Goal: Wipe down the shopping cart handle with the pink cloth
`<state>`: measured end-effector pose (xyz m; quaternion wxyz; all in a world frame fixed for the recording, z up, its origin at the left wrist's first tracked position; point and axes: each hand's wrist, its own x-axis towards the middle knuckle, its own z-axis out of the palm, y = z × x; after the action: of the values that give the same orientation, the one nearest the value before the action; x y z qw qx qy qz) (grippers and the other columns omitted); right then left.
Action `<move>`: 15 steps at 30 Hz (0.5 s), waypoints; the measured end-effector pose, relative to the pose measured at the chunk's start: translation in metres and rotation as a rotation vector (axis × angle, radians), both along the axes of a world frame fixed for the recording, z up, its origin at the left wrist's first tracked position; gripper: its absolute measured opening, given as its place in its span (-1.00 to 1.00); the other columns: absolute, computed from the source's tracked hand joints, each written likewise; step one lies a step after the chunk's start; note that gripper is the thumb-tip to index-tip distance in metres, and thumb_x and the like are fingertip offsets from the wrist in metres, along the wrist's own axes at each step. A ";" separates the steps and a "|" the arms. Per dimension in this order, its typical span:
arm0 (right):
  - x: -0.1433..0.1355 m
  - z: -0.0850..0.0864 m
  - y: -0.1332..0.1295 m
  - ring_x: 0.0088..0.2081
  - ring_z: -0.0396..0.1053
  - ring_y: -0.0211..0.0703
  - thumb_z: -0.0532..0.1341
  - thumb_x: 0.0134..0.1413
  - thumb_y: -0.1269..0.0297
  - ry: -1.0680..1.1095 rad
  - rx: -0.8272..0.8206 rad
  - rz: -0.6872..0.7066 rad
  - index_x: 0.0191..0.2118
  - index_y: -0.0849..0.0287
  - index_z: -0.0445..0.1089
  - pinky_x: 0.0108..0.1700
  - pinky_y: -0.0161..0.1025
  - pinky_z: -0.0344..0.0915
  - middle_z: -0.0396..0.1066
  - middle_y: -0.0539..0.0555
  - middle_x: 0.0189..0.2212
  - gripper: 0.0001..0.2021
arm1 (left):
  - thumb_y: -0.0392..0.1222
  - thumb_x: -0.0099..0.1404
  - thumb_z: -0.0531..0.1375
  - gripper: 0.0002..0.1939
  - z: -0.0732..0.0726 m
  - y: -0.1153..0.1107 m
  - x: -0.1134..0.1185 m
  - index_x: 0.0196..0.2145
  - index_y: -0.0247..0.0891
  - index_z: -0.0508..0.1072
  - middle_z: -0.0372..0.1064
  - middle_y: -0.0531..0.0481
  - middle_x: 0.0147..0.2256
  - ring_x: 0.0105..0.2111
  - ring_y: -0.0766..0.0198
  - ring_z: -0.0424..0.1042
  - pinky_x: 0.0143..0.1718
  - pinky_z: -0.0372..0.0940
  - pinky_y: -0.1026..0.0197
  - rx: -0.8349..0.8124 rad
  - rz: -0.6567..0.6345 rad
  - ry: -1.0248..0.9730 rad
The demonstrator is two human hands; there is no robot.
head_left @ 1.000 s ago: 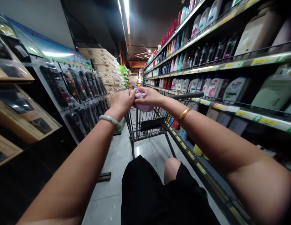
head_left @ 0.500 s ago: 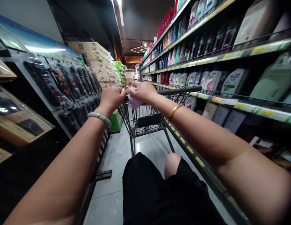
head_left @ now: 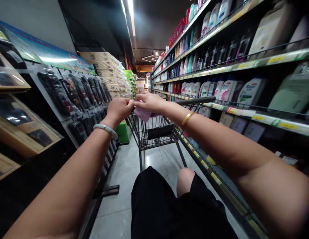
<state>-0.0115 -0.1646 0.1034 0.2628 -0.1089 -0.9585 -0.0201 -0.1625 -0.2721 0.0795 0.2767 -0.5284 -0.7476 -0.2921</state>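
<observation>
A black wire shopping cart (head_left: 154, 127) stands in front of me, its dark handle bar (head_left: 194, 100) running out to the right. My left hand (head_left: 119, 111), below a pale bangle (head_left: 106, 130), is closed at the left end of the bar. My right hand (head_left: 151, 103) has its fingers bent over a lilac cloth (head_left: 144, 114) at the handle, close to the left end. The fingertips of both hands meet or nearly meet there. A gold bracelet (head_left: 187, 118) circles my right wrist. The cloth hangs down behind the bar, partly hidden by my right hand.
Shelves of shampoo bottles (head_left: 250, 91) line the right side, with a price rail (head_left: 259, 118) close to the cart. On the left are a rack of packaged goods (head_left: 78, 88), stacked boxes (head_left: 104, 71) and a green box (head_left: 124, 132). A rack foot (head_left: 111, 190) juts onto the tiled floor.
My right hand has shifted slightly left with the lilac cloth, closer to my left hand. The whole view has tilted up a little, so things sit lower in it.
</observation>
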 end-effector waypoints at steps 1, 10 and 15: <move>0.010 -0.003 0.005 0.07 0.41 -0.02 0.22 0.34 -0.08 -0.001 0.020 0.007 0.20 0.03 0.46 0.02 -0.18 0.30 0.44 0.16 0.19 -0.55 | 0.00 0.34 0.00 -0.58 0.000 -0.003 -0.002 -0.62 -0.18 0.33 0.30 -0.06 -0.60 -0.51 0.20 0.22 -0.42 -0.07 0.12 0.000 -0.006 -0.009; 0.063 0.009 0.055 -0.11 0.47 0.05 0.48 0.00 0.14 -0.181 -0.050 -0.242 0.23 0.03 0.43 -0.14 -0.11 0.35 0.54 0.17 0.00 -0.36 | -0.03 0.34 0.01 -0.58 0.009 -0.008 -0.026 -0.61 -0.18 0.39 0.41 -0.08 -0.58 -0.51 0.14 0.35 -0.42 0.05 0.14 -0.113 0.094 -0.034; 0.010 -0.015 0.009 -0.04 0.46 0.02 0.10 0.38 0.25 0.045 0.135 -0.193 0.17 0.11 0.38 -0.07 -0.09 0.33 0.42 0.28 0.13 -0.68 | 0.00 0.36 0.00 -0.56 0.032 0.008 -0.024 -0.47 -0.23 0.56 0.62 -0.30 -0.25 -0.18 -0.11 0.56 -0.14 0.27 0.09 -0.352 0.234 0.179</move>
<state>-0.0020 -0.1560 0.0880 0.2880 -0.1831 -0.9339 -0.1071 -0.1868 -0.2646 0.1111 0.2773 -0.5021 -0.8157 -0.0752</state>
